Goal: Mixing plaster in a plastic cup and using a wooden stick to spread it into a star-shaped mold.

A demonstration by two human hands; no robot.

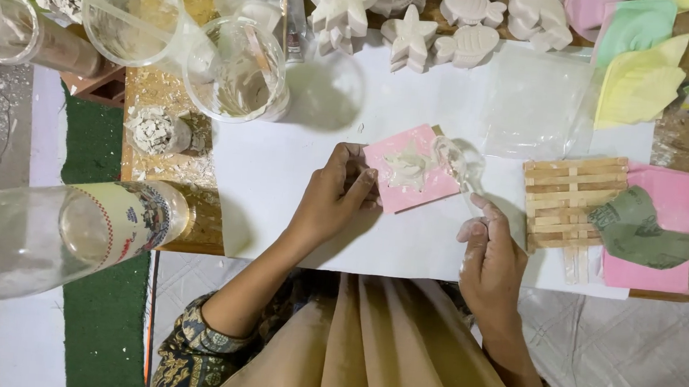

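Observation:
A pink square mould (423,185) with a white star-shaped filling (409,165) lies on the white paper sheet (281,172) in the middle of the low table. My left hand (333,198) grips the mould's left edge with thumb and fingers. My right hand (488,254) holds a small clear plastic cup (455,162), tilted over the mould's right corner. White dust coats the right hand's fingers.
Finished white star and fish casts (410,36) line the back edge. Clear plastic cups (235,69) with pale residue stand back left. A large clear bottle (55,232) lies left. A wooden stick rack (572,199), a green mould (641,229) and pink, yellow and green moulds (640,82) sit right.

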